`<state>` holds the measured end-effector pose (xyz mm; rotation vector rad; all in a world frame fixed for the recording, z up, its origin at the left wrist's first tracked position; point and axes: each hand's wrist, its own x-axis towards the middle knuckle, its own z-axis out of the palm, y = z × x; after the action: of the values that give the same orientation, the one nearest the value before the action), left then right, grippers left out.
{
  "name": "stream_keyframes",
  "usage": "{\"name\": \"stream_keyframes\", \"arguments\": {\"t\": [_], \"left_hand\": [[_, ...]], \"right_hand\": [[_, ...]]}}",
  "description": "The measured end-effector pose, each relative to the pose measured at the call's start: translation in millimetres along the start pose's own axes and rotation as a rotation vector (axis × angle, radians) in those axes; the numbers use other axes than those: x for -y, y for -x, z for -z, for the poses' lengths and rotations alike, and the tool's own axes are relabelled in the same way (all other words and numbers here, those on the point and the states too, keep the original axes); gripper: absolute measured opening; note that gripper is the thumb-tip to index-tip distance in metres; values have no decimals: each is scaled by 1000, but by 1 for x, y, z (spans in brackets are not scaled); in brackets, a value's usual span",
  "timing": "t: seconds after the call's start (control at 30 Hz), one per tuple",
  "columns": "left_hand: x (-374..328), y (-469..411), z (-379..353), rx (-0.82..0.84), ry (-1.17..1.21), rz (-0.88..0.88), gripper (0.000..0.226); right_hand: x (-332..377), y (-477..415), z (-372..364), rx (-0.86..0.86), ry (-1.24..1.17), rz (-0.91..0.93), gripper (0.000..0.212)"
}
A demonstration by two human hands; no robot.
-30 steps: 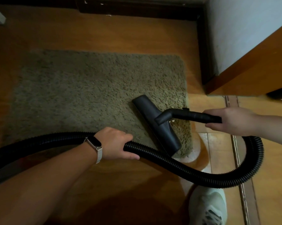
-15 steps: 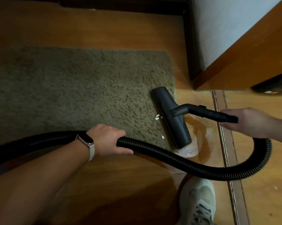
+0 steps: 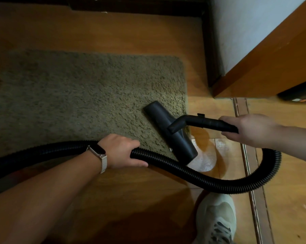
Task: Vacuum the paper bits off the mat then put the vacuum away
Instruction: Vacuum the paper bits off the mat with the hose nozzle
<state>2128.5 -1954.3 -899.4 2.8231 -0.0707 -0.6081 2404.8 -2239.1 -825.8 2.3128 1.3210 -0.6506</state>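
Observation:
A shaggy olive-grey mat (image 3: 81,95) lies on the wooden floor. The black vacuum nozzle head (image 3: 168,128) rests on the mat's near right corner, angled, its lower end over the floor. My right hand (image 3: 249,130) grips the black wand (image 3: 208,122) joined to the nozzle. My left hand (image 3: 122,151), with a watch on the wrist, holds the black ribbed hose (image 3: 210,182), which loops from the left, under the nozzle, round to the wand. A tiny white paper bit (image 3: 170,149) shows at the nozzle's left edge.
A white wall with a dark skirting and a brown wooden door or panel (image 3: 265,55) stand at the upper right. A floor strip (image 3: 243,155) runs down the right side. My light sneaker (image 3: 217,219) is at the bottom. A dark object (image 3: 298,95) sits at the right edge.
The nozzle has slid left from the mat's right edge back onto the mat, covering the white paper bits seen half a second ago. Both hands keep their holds.

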Motion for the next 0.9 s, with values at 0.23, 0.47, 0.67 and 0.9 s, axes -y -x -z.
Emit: {"name": "stream_keyframes", "arguments": {"t": [0.23, 0.47, 0.67, 0.9], "left_hand": [[0, 2, -5, -25, -2, -2, 76], [0, 4, -4, -13, -32, -2, 65], [-4, 7, -5, 21, -19, -23, 71], [-6, 9, -6, 29, -17, -30, 70]], "right_hand": [[12, -15, 17, 1, 79, 114, 44], [31, -21, 14, 65, 22, 163, 43], [11, -13, 12, 91, -154, 79, 32], [-17, -5, 6, 79, -309, -25, 25]]}}
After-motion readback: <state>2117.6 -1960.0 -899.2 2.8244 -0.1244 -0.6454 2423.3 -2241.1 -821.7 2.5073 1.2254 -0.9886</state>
